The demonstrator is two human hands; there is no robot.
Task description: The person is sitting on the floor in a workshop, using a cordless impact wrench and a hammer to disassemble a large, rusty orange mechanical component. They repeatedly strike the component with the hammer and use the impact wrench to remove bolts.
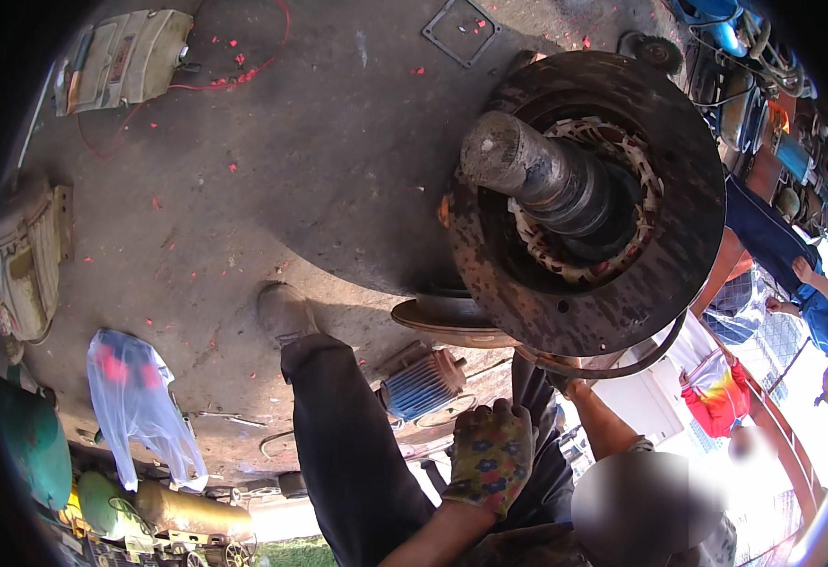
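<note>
A big rusty round motor part [622, 283], a dark disc with copper windings [622, 151] around a thick steel shaft [537, 175], fills the upper right and stands tilted over the concrete floor. My left hand [490, 454], in a flowered work glove, lies on a dark trouser leg [348, 454] below the disc, and nothing shows in its grasp. The leg ends in a worn boot [284, 314]. My right hand is out of view. A bare arm [601, 416] beside a person's head at the bottom right reaches up to the disc's lower rim.
A small blue finned motor [423, 383] lies by the leg. Grey motor housings sit at the top left [126, 57] and the left edge [22, 255]. A clear plastic bag [135, 397] and a green gas cylinder [112, 506] are at the lower left. Other people stand at the right [811, 302].
</note>
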